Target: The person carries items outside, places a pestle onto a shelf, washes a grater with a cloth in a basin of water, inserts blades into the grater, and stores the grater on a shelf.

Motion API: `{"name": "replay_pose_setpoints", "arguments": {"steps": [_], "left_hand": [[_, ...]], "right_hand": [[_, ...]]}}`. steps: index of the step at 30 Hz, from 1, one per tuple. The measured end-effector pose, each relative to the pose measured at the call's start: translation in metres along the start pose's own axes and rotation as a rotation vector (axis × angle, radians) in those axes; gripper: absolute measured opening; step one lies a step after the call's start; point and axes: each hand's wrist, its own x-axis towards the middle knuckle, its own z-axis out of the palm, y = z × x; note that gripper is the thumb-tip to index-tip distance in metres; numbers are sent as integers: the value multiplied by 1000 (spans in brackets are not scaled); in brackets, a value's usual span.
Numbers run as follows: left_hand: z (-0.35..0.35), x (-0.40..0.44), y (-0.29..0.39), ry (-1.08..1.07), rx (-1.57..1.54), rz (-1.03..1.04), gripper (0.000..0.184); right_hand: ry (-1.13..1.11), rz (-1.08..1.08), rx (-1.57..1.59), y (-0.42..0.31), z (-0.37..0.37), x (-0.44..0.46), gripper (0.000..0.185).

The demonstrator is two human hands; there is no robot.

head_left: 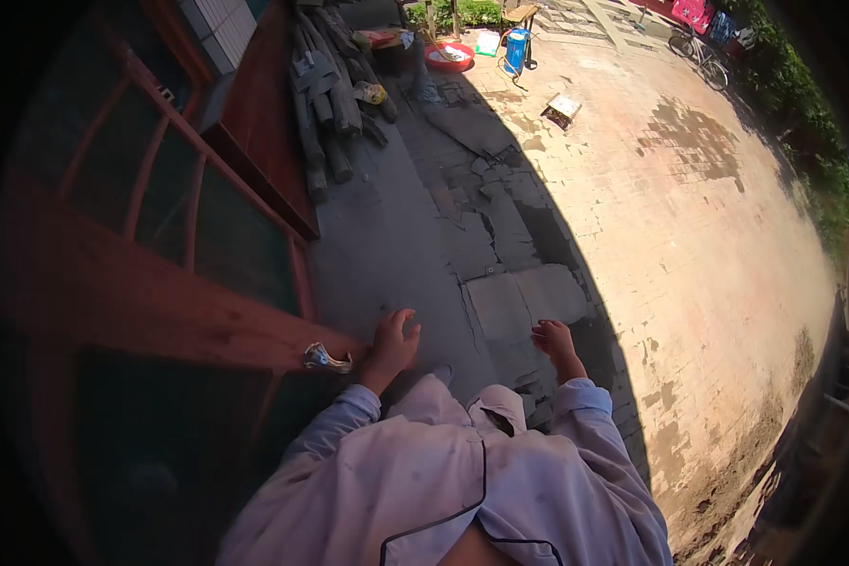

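My left hand (394, 343) is just right of a red door, close to its metal handle (327, 358) but apart from it. Its fingers are loosely bent with a gap between thumb and fingers, and nothing is in them. My right hand (555, 341) hangs over the paving in front of me, its fingers slightly curled and apart, with no object seen in it. Both arms wear light long sleeves. Below my hands, the light trousers (426, 401) and part of one shoe show.
The red door (208, 311) with glass panes stands at left. Stacked logs (325, 94) lie along the wall ahead. Farther off are a red basin (449, 57), a blue cylinder (516, 51), a small low stool (562, 108) and a bicycle (703, 58). Cracked slabs (526, 297) cover the shaded ground.
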Motion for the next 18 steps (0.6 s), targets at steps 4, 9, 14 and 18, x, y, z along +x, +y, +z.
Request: {"name": "replay_pose_setpoints", "arguments": {"steps": [4, 9, 14, 18], "left_hand": [[-3, 25, -17, 38, 244, -229, 30], [-47, 87, -49, 383, 302, -606, 41], [-60, 104, -104, 676, 469, -988, 69], [-79, 108, -116, 1096, 262, -1217, 76]], "right_hand": [[-96, -20, -111, -69, 71, 75, 24], [-227, 63, -246, -113, 166, 208, 24], [-562, 192, -499, -167, 279, 332, 23], [-692, 259, -660, -188, 359, 391, 23]]}}
